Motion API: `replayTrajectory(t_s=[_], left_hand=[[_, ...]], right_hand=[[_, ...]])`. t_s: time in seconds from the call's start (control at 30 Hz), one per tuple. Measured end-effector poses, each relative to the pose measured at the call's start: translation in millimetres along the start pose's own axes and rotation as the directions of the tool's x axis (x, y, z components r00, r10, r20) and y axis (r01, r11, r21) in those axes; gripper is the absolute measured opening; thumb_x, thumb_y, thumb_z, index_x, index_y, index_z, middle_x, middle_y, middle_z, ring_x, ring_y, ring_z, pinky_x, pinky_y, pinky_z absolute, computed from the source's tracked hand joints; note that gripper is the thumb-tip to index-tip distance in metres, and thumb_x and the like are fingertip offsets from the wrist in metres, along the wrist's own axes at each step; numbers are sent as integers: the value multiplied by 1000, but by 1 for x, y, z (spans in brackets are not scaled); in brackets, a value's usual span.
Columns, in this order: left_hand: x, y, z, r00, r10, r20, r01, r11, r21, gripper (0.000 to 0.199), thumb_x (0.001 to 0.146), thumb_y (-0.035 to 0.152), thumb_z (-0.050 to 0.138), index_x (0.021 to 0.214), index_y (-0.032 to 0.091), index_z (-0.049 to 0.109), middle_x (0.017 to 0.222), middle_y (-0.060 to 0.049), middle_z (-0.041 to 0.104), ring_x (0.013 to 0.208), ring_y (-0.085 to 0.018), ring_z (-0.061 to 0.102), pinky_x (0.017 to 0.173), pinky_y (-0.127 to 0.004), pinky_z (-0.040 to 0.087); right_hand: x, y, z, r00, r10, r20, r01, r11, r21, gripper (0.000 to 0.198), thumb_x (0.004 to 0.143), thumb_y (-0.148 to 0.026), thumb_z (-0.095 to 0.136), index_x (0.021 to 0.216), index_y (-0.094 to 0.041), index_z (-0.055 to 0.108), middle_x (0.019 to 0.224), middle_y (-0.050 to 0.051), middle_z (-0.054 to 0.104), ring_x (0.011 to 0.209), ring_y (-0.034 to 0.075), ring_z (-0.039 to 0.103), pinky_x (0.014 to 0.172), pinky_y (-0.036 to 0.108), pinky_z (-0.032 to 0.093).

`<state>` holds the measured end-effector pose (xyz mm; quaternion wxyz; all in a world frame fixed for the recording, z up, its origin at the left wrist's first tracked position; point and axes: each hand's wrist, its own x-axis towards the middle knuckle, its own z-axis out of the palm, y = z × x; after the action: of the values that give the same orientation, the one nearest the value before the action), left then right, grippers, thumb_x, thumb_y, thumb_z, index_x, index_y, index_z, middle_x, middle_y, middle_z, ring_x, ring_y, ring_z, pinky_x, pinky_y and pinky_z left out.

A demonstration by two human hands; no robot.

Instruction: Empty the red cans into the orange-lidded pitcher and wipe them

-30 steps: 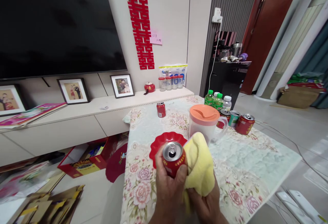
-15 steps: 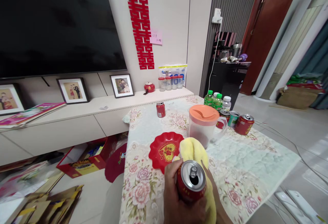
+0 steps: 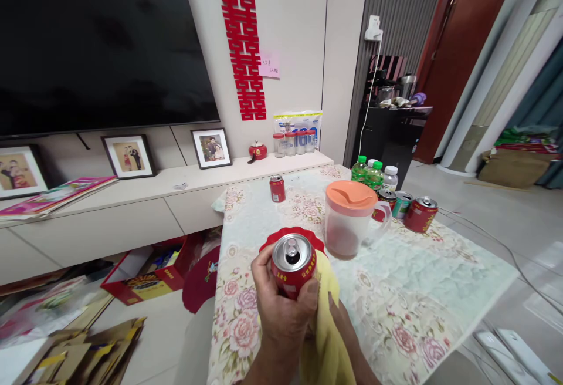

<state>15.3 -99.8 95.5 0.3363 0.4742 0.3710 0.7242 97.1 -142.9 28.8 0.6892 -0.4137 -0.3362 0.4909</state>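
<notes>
My left hand [image 3: 279,314] is wrapped round an opened red drink can [image 3: 294,273], its silver top and pull tab facing up. A yellow cloth [image 3: 325,338] hangs just right of the can. My right hand [image 3: 342,320] grips this cloth from the right side, its fingers mostly hidden by the fabric. Behind the can lies a red scalloped plate [image 3: 317,240], largely covered by the can and my left hand. A clear plastic pitcher [image 3: 345,232] with an orange lid stands beyond the cloth, to the right.
On the flowered tablecloth [image 3: 396,291], a red can [image 3: 277,189] stands at the back. Several cans, among them a red one [image 3: 421,215], and green-capped bottles [image 3: 375,175] line the right rear. A low white cabinet [image 3: 193,194] runs along the wall, and a red box [image 3: 127,285] sits below it.
My left hand has moved the can up and left, now in front of the plate. The yellow cloth and my right hand have shifted left and downward with it.
</notes>
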Motion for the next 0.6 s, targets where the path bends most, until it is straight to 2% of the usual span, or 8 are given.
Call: replayTrajectory(t_s=[0.1,0.2,0.27,0.37,0.47,0.6], left_hand=[[-2,2,0,994,-73,81,73,997,2,77,62,53,96,123,21,61,112,-10,73,102,-31,76,90,-42,65],[-9,8,3,981,-160,110,168,983,-72,77,63,56,95,122,22,60,108,-8,74,102,-31,77,93,-43,64],[-13,14,6,966,-231,113,245,959,-140,79,65,59,95,125,24,58,106,-6,75,97,-29,78,90,-41,65],[-17,22,10,935,-313,168,344,915,-212,81,65,59,96,126,25,56,110,-8,79,97,-28,80,89,-39,65],[-16,25,12,921,-343,188,381,892,-242,84,62,58,98,126,24,56,110,-8,80,95,-27,80,88,-36,65],[-15,20,13,931,-342,127,363,903,-230,87,59,56,100,127,24,55,101,-4,78,84,-24,79,78,-33,65]], right_hand=[[-11,-6,8,988,152,37,-156,970,186,61,87,-73,71,122,-24,79,89,13,84,95,38,82,80,51,66],[-18,-13,12,987,162,2,-157,952,263,68,79,-71,80,128,-24,75,97,14,85,106,40,80,82,50,66],[-21,-16,12,989,151,-3,-146,962,232,74,79,-72,79,135,-24,71,103,15,85,110,41,80,81,51,66],[-23,-21,13,990,134,52,-142,969,203,77,78,-67,80,144,-29,65,114,13,84,110,41,80,81,52,66],[-22,-27,14,987,134,94,-152,960,235,74,76,-62,83,142,-31,67,115,11,84,107,41,81,80,51,66],[-18,-32,14,981,166,105,-186,955,232,62,76,-62,82,128,-28,75,101,10,86,98,39,82,78,50,66]])
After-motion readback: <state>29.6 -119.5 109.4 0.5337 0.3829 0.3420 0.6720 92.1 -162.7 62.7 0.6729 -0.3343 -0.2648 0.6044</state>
